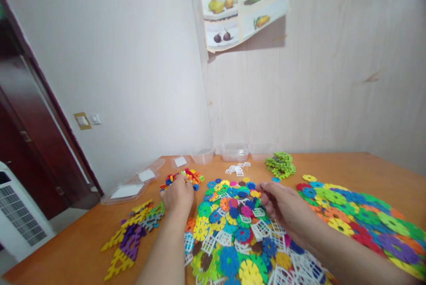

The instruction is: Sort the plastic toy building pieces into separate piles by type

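Note:
My left hand [179, 195] reaches over a pile of small red, yellow, orange and blue plastic pieces [196, 177]. Its fingers look curled in at the pile; their tips are hidden, and so is anything they hold. Over the right side of the middle heap, my right hand [282, 200] has its thumb and fingertips pressed together. Whatever lies in that pinch is too small to make out. Beneath and between both arms spreads a mixed heap of toothed flower-shaped discs [229, 260] in many colours, with white lattice window pieces [262, 228] among them.
Larger coloured discs [362, 214] lie at the right. Green toothed pieces [281, 165] and white window pieces [237, 169] sit farther back. Yellow, purple and grey toothed pieces [133, 236] lie at the left. Clear containers [234, 152] and lids [128, 189] line the table's far and left edges.

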Available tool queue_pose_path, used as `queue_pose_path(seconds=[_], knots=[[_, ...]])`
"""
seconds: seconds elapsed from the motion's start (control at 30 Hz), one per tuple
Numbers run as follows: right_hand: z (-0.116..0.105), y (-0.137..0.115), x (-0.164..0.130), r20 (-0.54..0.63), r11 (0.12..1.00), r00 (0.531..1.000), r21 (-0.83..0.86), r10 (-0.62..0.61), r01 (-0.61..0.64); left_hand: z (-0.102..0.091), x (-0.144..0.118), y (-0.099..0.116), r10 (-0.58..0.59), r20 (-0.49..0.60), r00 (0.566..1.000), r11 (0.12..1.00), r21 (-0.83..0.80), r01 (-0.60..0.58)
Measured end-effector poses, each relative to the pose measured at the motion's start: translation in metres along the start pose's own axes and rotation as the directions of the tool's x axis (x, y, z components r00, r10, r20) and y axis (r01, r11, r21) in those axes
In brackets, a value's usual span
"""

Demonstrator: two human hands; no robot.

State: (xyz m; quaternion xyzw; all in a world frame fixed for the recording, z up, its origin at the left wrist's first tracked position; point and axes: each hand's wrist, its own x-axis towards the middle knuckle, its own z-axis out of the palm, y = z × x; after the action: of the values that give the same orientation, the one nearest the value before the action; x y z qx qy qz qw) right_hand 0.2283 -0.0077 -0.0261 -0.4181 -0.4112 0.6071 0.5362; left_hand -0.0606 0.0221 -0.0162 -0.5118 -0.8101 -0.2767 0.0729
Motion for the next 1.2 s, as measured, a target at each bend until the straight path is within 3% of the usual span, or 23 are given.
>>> queue_pose_path(seconds=[0.1, 0.2, 0.3, 0.37, 0.5, 0.67, 0.77, 0.83, 0.9, 1.0, 1.1, 1.2], knots=[[0.004, 0.0, -0.003, 0.015, 0.999, 0.999, -0.034, 0.028, -0.028, -0.007, -0.011, 0.02, 0.173, 0.011, 0.985, 0.966, -0.194, -0.168], [0.009, -0.003, -0.008, 0.032, 0.995, 0.997, -0.084, 0.064, -0.061, -0.013, -0.034, 0.05, 0.366, 0.132, 0.921, 0.821, -0.511, -0.253], [0.012, -0.004, -0.012, 0.093, 0.993, 0.993, -0.1, 0.076, -0.067, -0.018, -0.062, 0.077, 0.568, 0.222, 0.793, 0.611, -0.759, -0.225], [0.012, -0.003, -0.013, 0.139, 0.99, 0.988, -0.128, 0.072, -0.054, -0.019, -0.076, 0.088, 0.633, 0.24, 0.736, 0.532, -0.825, -0.189], [0.011, 0.0, -0.013, 0.164, 0.983, 0.984, -0.179, 0.064, -0.034, -0.016, -0.086, 0.093, 0.668, 0.25, 0.701, 0.488, -0.858, -0.159], [0.014, -0.002, -0.015, 0.167, 0.971, 0.981, -0.232, 0.1, -0.059, -0.013, -0.083, 0.091, 0.636, 0.244, 0.732, 0.505, -0.849, -0.155], [0.013, -0.003, -0.014, 0.137, 0.977, 0.986, -0.202, 0.09, -0.062, -0.011, -0.074, 0.087, 0.575, 0.201, 0.793, 0.529, -0.831, -0.172], [0.009, -0.003, -0.01, 0.094, 0.984, 0.993, -0.169, 0.065, -0.048, -0.009, -0.062, 0.078, 0.507, 0.161, 0.847, 0.603, -0.768, -0.215], [0.002, -0.003, -0.005, 0.055, 0.988, 0.998, -0.151, 0.032, -0.023, -0.007, -0.045, 0.062, 0.413, 0.085, 0.907, 0.734, -0.62, -0.277], [-0.007, -0.004, 0.004, 0.005, 0.99, 0.999, -0.135, -0.037, 0.037, -0.005, -0.018, 0.033, 0.232, -0.011, 0.973, 0.93, -0.29, -0.225], [-0.012, -0.004, 0.01, -0.04, 0.984, 0.995, -0.153, -0.095, 0.088, -0.002, 0.0, 0.007, 0.092, -0.079, 0.993, 0.995, -0.038, -0.096], [-0.013, -0.004, 0.012, -0.06, 0.984, 0.992, -0.15, -0.109, 0.099, 0.002, 0.006, -0.007, 0.034, -0.081, 0.996, 0.997, 0.078, -0.027]])
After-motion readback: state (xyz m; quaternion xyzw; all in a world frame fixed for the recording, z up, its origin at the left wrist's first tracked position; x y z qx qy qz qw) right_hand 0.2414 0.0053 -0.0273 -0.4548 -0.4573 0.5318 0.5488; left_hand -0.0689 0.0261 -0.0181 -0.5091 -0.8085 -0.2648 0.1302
